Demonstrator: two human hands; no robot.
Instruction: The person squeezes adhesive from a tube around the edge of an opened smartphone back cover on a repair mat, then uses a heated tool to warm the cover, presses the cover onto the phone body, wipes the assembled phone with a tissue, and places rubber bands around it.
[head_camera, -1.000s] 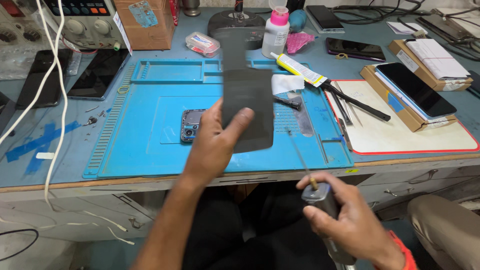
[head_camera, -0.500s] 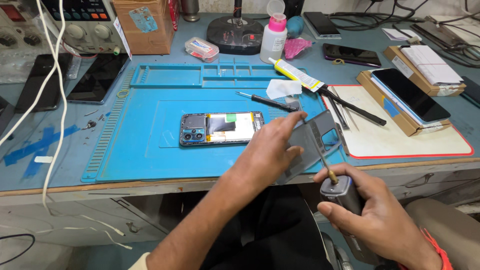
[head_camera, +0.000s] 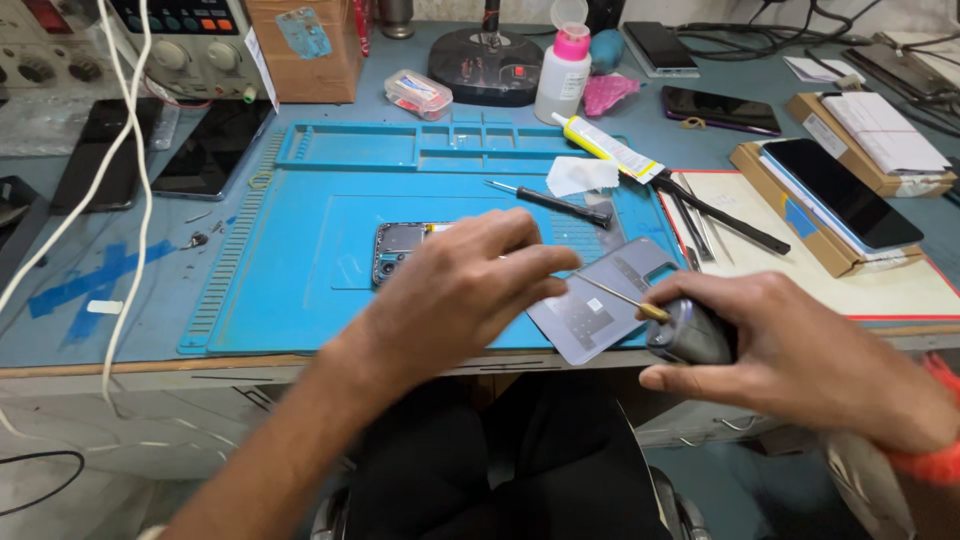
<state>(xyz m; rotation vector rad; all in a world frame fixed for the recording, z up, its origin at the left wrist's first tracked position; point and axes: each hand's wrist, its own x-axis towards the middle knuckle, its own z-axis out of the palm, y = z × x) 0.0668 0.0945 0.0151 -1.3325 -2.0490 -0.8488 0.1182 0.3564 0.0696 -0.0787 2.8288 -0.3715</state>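
Lying at the front right corner of the blue work mat (head_camera: 300, 260), the grey phone back panel (head_camera: 600, 305) has its long axis running diagonally, from the near left up toward the far right, inner face up. The left hand's (head_camera: 460, 290) fingertips (head_camera: 560, 262) curl loosely just over its far-left edge; whether they touch it I cannot tell, and the hand grips nothing. The right hand (head_camera: 790, 355) is closed around a stubby grey powered screwdriver (head_camera: 690, 335), whose thin bit (head_camera: 610, 293) points left and slightly away, crossing above the panel.

The opened phone (head_camera: 400, 248) lies further in on the mat, long axis left to right, mostly hidden by the left hand. A black-handled screwdriver (head_camera: 560, 203), a glue tube (head_camera: 605, 147) and a white bottle with a pink cap (head_camera: 560, 75) sit beyond.

The panel overhangs the mat's front edge close to the desk (head_camera: 60, 340) lip, so a nudge from either hand could slide it off. The bit could also scratch its surface.
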